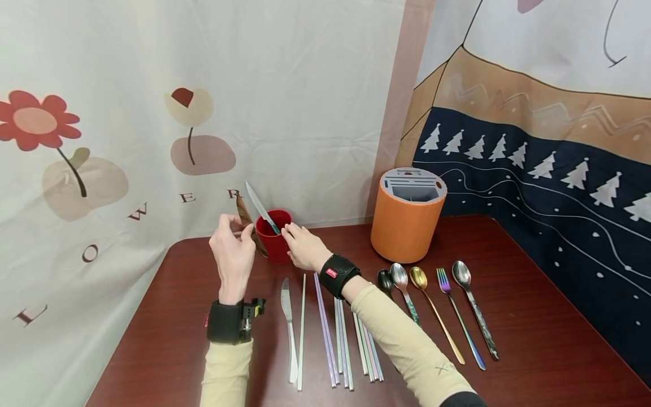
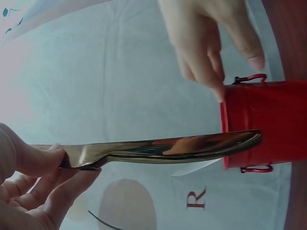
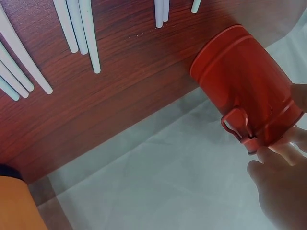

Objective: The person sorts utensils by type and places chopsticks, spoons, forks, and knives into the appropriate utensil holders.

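My left hand (image 1: 233,249) pinches a shiny gold table knife (image 2: 168,149) between thumb and fingers. Its broad, rounded end points at the red bucket (image 1: 277,249) and overlaps the bucket's rim in the left wrist view. With thumb and fingers, my right hand (image 1: 307,249) grips the bucket's rim beside a small side handle (image 3: 236,123). Inside the bucket leans another knife (image 1: 260,204), its pale blade up and its patterned green handle partly hidden. The bucket stands upright at the back edge of the table.
An orange cutlery holder (image 1: 408,226) with a grey slotted top stands back right. Before the bucket lie a silver knife (image 1: 289,328) and several pastel chopsticks (image 1: 325,333). Spoons, including a gold spoon (image 1: 419,278), and a rainbow fork (image 1: 460,322) lie right. A printed cloth (image 1: 325,141) hangs behind.
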Demonstrator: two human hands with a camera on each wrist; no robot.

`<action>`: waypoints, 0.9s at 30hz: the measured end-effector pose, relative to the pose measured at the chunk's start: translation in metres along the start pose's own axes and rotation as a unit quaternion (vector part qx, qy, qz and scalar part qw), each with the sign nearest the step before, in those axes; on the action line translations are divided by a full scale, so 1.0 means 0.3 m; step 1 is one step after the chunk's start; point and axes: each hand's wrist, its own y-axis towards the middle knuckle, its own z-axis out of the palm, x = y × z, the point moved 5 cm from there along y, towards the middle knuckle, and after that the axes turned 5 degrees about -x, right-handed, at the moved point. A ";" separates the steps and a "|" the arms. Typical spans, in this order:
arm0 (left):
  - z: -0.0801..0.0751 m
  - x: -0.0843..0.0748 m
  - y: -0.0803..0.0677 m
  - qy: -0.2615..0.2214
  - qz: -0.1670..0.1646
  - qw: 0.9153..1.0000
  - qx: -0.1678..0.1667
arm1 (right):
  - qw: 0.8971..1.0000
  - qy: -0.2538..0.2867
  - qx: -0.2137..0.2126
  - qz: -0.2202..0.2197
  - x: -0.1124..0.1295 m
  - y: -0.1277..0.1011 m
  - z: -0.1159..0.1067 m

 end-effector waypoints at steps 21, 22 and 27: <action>0.029 0.000 0.053 -0.107 0.037 0.986 -0.119 | 1.000 -0.007 0.009 0.007 -0.002 0.005 0.011; 0.036 0.008 0.053 -0.113 0.035 0.985 -0.122 | 1.000 -0.007 0.008 0.006 -0.003 0.006 0.012; 0.072 0.053 0.047 -0.127 0.031 0.984 -0.123 | 1.000 -0.011 0.007 0.004 -0.003 0.008 0.012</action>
